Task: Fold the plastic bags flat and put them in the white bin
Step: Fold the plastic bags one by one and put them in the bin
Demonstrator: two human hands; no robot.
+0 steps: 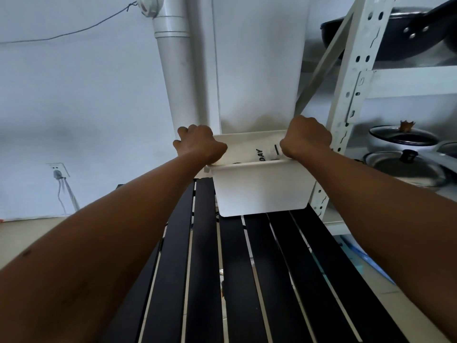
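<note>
The white bin stands at the far end of a black slatted table, close to the wall. My left hand is closed over the bin's left rim. Over its right rim my right hand grips the same way. Inside the bin lies a folded white plastic bag with black lettering; only its top part shows above the near rim.
A white metal shelf rack stands right of the bin, holding lidded pots and a dark pan. A white pipe runs down the wall behind. A wall socket with a plug is at left.
</note>
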